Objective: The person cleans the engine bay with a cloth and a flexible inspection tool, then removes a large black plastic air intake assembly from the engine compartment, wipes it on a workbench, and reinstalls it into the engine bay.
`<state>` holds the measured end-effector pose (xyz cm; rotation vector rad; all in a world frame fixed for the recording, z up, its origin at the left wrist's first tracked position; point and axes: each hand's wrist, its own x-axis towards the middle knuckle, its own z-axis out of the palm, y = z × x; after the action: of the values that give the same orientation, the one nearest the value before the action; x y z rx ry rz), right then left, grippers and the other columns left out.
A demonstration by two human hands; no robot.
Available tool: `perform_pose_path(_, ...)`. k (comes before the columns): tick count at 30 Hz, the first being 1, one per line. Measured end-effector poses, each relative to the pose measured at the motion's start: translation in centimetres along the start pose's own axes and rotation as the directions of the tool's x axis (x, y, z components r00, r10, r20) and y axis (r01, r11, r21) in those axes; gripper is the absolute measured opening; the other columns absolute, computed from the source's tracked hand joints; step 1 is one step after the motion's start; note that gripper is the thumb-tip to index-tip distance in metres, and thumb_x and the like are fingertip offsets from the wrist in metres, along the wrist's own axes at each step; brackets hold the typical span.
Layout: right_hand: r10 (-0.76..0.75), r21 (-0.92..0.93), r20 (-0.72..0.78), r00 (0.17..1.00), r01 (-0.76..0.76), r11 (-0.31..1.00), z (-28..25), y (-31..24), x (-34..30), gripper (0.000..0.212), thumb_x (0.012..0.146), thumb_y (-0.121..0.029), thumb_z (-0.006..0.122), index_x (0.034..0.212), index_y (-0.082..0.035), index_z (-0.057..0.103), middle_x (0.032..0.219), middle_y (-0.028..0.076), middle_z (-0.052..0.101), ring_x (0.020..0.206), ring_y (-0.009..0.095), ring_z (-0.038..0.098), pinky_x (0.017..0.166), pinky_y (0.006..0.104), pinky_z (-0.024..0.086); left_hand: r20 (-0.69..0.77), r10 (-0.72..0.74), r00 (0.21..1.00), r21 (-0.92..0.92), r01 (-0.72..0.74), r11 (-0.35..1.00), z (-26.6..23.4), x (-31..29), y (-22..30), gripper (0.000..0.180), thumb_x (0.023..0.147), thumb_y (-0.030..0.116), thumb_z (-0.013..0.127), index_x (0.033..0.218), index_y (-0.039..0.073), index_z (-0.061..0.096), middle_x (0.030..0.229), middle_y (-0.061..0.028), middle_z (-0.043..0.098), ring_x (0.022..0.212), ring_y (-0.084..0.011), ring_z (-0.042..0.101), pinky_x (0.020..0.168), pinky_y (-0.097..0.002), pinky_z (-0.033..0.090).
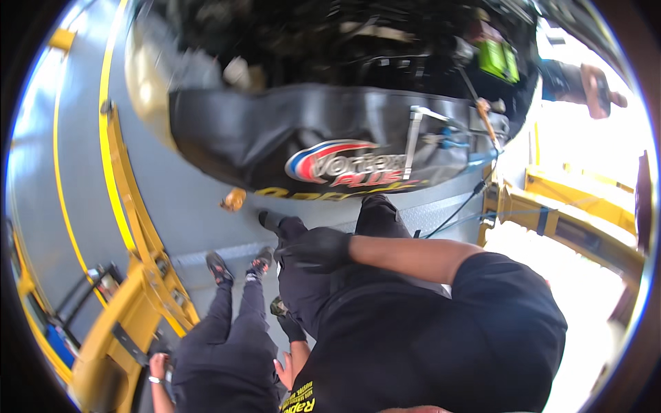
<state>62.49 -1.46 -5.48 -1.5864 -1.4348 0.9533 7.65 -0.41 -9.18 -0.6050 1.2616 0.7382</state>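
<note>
My right hand (317, 249), in a black glove, crosses in front of my body at the thigh; it is smeared by motion and its fingers do not show clearly. Low beside my left leg, my left hand (293, 329) is also gloved in black and looks closed on a small, mottled green and tan thing (278, 306) that I cannot make out. Ahead of me a black fender cover (234, 131) drapes over the front of a vehicle with an exposed engine bay (310, 48). On the cover lies a silver L-shaped hand tool (412, 141).
A co-worker (220, 358) stands close at my left, bare hands lowered. Another person's hand (597, 93) holds a dark object at far right. Yellow lift arms (134, 199) (564, 213) flank the vehicle. An orange-brown object (234, 200) lies on the grey floor (165, 138).
</note>
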Motion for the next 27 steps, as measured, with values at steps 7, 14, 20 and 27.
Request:
perform_pose_path(7, 0.052, -0.292, -0.909, 0.413, -0.723, 0.626, -33.0, 7.4, -33.2, 0.056, 0.086, -0.016, 0.076, 0.139, -0.007, 0.06, 0.133, 0.022, 0.063, 0.126, 0.043, 0.059, 0.11, 0.0508, 0.047, 0.462, 0.366, 0.808, 0.655, -0.589, 0.473, 18.8, 4.5, -18.2, 0.046, 0.096, 0.02, 0.057, 0.136, -0.002, 0.061, 0.125, -0.0151, 0.068, 0.126, -0.0302, 0.063, 0.107, -0.0407, 0.051)
perform_pose_path(14, 0.438, -0.384, -0.647, 0.624, -0.763, 0.52, -44.1, 15.2, -37.7, 0.087, 0.075, -0.02, 0.081, 0.155, -0.021, 0.046, 0.156, 0.013, 0.049, 0.135, 0.039, 0.055, 0.104, 0.0492, 0.054, 0.698, -0.04, 0.715, 0.71, -0.684, 0.168, 29.7, 3.4, -33.1, 0.049, 0.1, 0.013, 0.052, 0.148, 0.003, 0.052, 0.144, -0.0159, 0.06, 0.132, -0.0303, 0.06, 0.113, -0.043, 0.049)
perform_pose_path(20, 0.486, -0.45, -0.594, 0.641, -0.765, 0.46, -44.8, 13.9, -36.6, 0.083, 0.075, -0.019, 0.078, 0.153, -0.016, 0.05, 0.148, 0.018, 0.051, 0.13, 0.042, 0.054, 0.099, 0.051, 0.056, 0.692, -0.012, 0.722, 0.595, -0.56, 0.577, 37.5, -2.4, -45.1, 0.046, 0.106, 0.023, 0.055, 0.148, 0.004, 0.056, 0.146, -0.0096, 0.062, 0.134, -0.0264, 0.06, 0.115, -0.0417, 0.048)
perform_pose_path(27, 0.532, -0.275, -0.616, 0.582, -0.791, 0.546, -45.0, 14.8, -38.4, 0.062, 0.081, -0.012, 0.07, 0.14, -0.01, 0.053, 0.13, 0.018, 0.057, 0.12, 0.043, 0.06, 0.094, 0.0528, 0.055, 0.812, -0.052, 0.582, 0.457, -0.577, 0.677, 47.9, -8.0, -51.7, 0.055, 0.104, 0.024, 0.056, 0.155, 0.006, 0.051, 0.155, -0.0125, 0.057, 0.142, -0.0328, 0.056, 0.123, -0.0507, 0.04)
